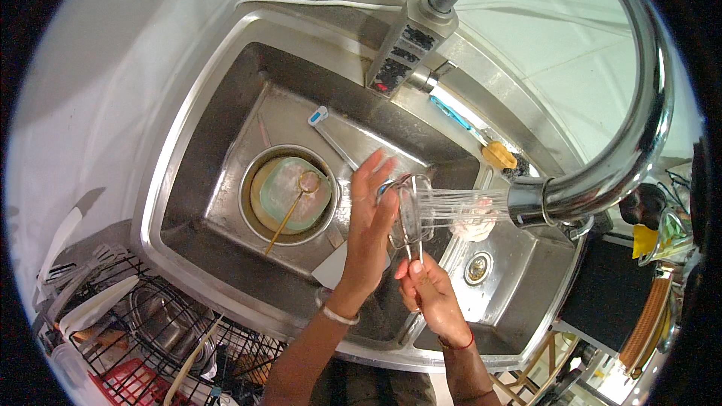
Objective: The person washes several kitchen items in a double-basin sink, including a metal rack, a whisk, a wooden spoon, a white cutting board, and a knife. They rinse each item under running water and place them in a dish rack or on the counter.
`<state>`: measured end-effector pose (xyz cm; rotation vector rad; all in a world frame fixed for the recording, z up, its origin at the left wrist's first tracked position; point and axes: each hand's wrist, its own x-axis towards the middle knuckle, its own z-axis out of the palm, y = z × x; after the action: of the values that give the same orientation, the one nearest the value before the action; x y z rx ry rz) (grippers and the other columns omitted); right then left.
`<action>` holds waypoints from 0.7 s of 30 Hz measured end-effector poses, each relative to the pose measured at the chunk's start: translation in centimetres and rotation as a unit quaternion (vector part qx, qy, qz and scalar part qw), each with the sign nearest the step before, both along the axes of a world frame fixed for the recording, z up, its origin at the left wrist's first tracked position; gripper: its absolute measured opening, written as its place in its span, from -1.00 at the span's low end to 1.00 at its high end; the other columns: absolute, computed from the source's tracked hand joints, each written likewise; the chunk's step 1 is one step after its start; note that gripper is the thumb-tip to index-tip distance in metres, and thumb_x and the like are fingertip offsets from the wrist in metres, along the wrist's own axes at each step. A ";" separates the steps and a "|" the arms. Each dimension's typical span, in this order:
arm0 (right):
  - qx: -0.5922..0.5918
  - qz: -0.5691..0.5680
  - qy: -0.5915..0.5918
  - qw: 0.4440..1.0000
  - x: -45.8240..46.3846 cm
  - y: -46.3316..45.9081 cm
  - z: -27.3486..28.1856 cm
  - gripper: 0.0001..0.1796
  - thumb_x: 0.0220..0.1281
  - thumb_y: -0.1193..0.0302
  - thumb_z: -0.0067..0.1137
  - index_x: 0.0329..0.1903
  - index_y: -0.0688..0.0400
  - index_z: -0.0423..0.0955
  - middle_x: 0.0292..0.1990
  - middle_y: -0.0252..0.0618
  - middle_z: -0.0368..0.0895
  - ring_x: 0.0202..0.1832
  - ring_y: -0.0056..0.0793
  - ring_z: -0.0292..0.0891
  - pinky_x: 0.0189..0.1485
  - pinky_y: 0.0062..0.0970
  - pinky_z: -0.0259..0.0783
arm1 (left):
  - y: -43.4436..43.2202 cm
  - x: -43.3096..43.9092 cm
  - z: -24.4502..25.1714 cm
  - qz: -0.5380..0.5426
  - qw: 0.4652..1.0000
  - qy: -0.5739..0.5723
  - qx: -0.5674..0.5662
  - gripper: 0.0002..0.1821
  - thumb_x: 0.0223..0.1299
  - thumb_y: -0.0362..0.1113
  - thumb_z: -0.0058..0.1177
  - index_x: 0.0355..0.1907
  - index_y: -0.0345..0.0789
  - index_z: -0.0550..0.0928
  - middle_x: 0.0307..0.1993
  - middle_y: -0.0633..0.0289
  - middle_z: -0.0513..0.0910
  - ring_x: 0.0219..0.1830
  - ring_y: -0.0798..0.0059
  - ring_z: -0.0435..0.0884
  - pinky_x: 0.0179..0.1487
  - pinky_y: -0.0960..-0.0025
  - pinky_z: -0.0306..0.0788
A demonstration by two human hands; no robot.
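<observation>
My right hand (431,293) grips the thin shafts of wire mixer beaters (413,214) over the sink divider, with their looped heads upward. Several streams of water (462,204) from the faucet head (524,203) run onto the loops. Beside them is my left hand (368,231), fingers apart and thumb against or very near the wires; contact is unclear. Left of it, a round metal pot (243,194) stands in the large sink basin (225,175). A pale green bowl (273,203) and a gold-coloured spoon (289,217) rest in the pot. Below my left hand lies a white flat utensil (327,270), partly hidden.
A long utensil with a blue-and-white end (318,117) lies in the basin. A white mesh scrubber (472,223) sits near the small basin's drain (478,268). A brush (499,154) rests on the back ledge. A black wire dish rack (237,344) holds kitchenware at lower left.
</observation>
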<state>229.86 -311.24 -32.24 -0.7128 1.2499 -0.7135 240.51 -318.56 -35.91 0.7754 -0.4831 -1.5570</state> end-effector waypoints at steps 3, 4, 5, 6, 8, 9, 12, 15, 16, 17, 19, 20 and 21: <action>-0.029 -0.025 0.059 0.998 0.3 -0.1 -0.6 -0.64 0.45 0.13 -0.35 0.01 0.15 0.20 -0.47 -0.43 0.28 -0.49 -0.70 0.18 -0.43 -0.66 0.17 | -1.7 -0.9 -0.3 -0.115 0.978 0.174 0.019 -0.65 0.34 -0.13 -0.16 0.03 -0.32 0.32 -0.05 0.05 0.49 0.02 0.32 0.49 0.15 0.30 0.36; -0.064 -0.071 0.083 0.992 0.6 -0.5 -1.2 -0.61 0.44 0.11 -0.36 0.07 0.13 0.19 -0.40 -0.38 0.34 -0.42 -0.66 0.26 -0.34 -0.62 0.23 | -1.7 -1.7 -0.2 -0.068 0.991 0.115 0.017 -0.74 0.34 -0.16 -0.14 -0.13 -0.33 0.39 -0.15 0.06 0.54 -0.09 0.33 0.56 0.08 0.27 0.44; -0.058 -0.124 0.107 0.985 1.1 -0.8 -1.8 -0.57 0.44 0.08 -0.38 0.13 0.11 0.17 -0.33 -0.33 0.40 -0.34 -0.62 0.34 -0.24 -0.57 0.29 | -1.7 -2.2 -0.2 -0.051 0.997 0.038 0.037 -0.76 0.30 -0.18 -0.06 -0.18 -0.33 0.41 -0.15 0.08 0.53 -0.12 0.42 0.54 0.05 0.34 0.42; -0.124 -0.164 0.135 0.969 1.1 -1.5 -2.2 -0.49 0.43 0.05 -0.37 0.21 0.14 0.15 -0.05 -0.25 0.39 -0.02 -0.56 0.31 0.06 -0.48 0.25 | -1.3 -2.6 -0.1 -0.022 0.998 -0.066 0.001 -0.78 0.28 -0.22 -0.03 -0.19 -0.33 0.42 -0.15 0.13 0.53 -0.14 0.49 0.51 -0.01 0.42 0.39; -0.124 -0.183 0.125 0.967 1.5 -3.0 -3.2 -0.46 0.43 0.03 -0.43 0.12 0.22 0.24 -0.07 -0.25 0.39 -0.01 -0.57 0.28 0.04 -0.48 0.24 | -0.5 -3.6 0.1 0.034 0.978 -0.201 -0.033 -0.81 0.24 -0.27 0.03 -0.21 -0.33 0.43 -0.17 0.20 0.52 -0.15 0.56 0.47 -0.06 0.51 0.34; -0.100 -0.208 0.120 0.966 1.8 -3.8 -3.5 -0.43 0.43 0.02 -0.46 0.07 0.26 0.28 -0.08 -0.25 0.39 0.00 -0.57 0.26 0.03 -0.47 0.24 | -0.3 -4.0 0.1 0.051 0.969 -0.239 -0.033 -0.82 0.23 -0.29 0.05 -0.23 -0.34 0.43 -0.18 0.22 0.52 -0.15 0.58 0.45 -0.07 0.52 0.32; -0.012 -0.314 -0.055 0.948 2.4 -6.1 -4.0 -0.51 0.41 0.09 -0.25 -0.05 0.28 0.41 -0.17 -0.35 0.47 -0.12 -0.54 0.34 -0.02 -0.51 0.28 | -0.8 -4.0 -0.8 0.089 0.986 -0.141 0.013 -0.78 0.24 -0.22 0.02 -0.23 -0.33 0.42 -0.24 0.24 0.49 -0.21 0.57 0.43 -0.10 0.49 0.33; -0.021 -0.348 -0.134 0.928 2.7 -7.9 -4.0 -0.62 0.37 0.15 -0.13 -0.08 0.23 0.43 -0.23 -0.37 0.50 -0.20 -0.57 0.39 -0.11 -0.56 0.34 | -1.5 -3.8 -1.8 0.087 0.975 -0.204 -0.013 -0.75 0.30 -0.20 -0.10 -0.15 -0.36 0.41 -0.21 0.19 0.45 -0.19 0.52 0.40 -0.04 0.45 0.30; -0.022 -0.371 -0.124 0.920 2.8 -8.3 -4.0 -0.63 0.37 0.13 -0.13 -0.11 0.20 0.44 -0.25 -0.36 0.50 -0.22 -0.59 0.41 -0.15 -0.56 0.36 | -1.6 -3.9 -2.0 0.090 0.959 -0.264 -0.049 -0.75 0.32 -0.21 -0.13 -0.13 -0.38 0.41 -0.20 0.17 0.44 -0.17 0.52 0.40 -0.02 0.45 0.29; -0.016 -0.397 -0.125 0.909 2.8 -8.5 -4.0 -0.64 0.36 0.12 -0.12 -0.15 0.17 0.45 -0.28 -0.35 0.51 -0.25 -0.61 0.43 -0.18 -0.56 0.38 | -1.5 -3.9 -2.1 0.093 0.938 -0.323 -0.085 -0.75 0.33 -0.23 -0.16 -0.11 -0.39 0.40 -0.18 0.16 0.43 -0.15 0.51 0.39 0.00 0.45 0.27; -0.009 -0.373 -0.136 0.918 2.9 -8.3 -3.9 -0.66 0.37 0.15 -0.13 -0.16 0.16 0.45 -0.28 -0.36 0.51 -0.26 -0.61 0.43 -0.18 -0.54 0.38 | -1.2 -3.7 -2.1 0.103 0.945 -0.296 -0.093 -0.73 0.36 -0.24 -0.21 -0.06 -0.40 0.38 -0.16 0.15 0.43 -0.13 0.50 0.39 0.02 0.45 0.26; -0.003 -0.362 -0.147 0.920 3.0 -7.9 -3.9 -0.67 0.37 0.16 -0.14 -0.17 0.15 0.45 -0.29 -0.37 0.51 -0.27 -0.61 0.43 -0.19 -0.53 0.39 | -1.0 -3.5 -2.0 0.107 0.953 -0.275 -0.064 -0.73 0.36 -0.23 -0.22 -0.06 -0.40 0.38 -0.16 0.16 0.43 -0.14 0.51 0.39 0.02 0.45 0.26; -0.013 -0.356 -0.180 0.917 3.1 -7.3 -3.9 -0.69 0.38 0.18 -0.14 -0.17 0.15 0.45 -0.29 -0.37 0.52 -0.28 -0.61 0.43 -0.19 -0.53 0.39 | -0.7 -3.2 -2.0 0.102 0.961 -0.254 -0.036 -0.73 0.37 -0.22 -0.23 -0.07 -0.39 0.38 -0.17 0.17 0.44 -0.14 0.51 0.39 0.01 0.46 0.26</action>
<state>232.95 -318.57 -36.11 -0.1040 1.1453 -1.3924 237.29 -319.25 -37.87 1.1363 -0.8019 -1.1354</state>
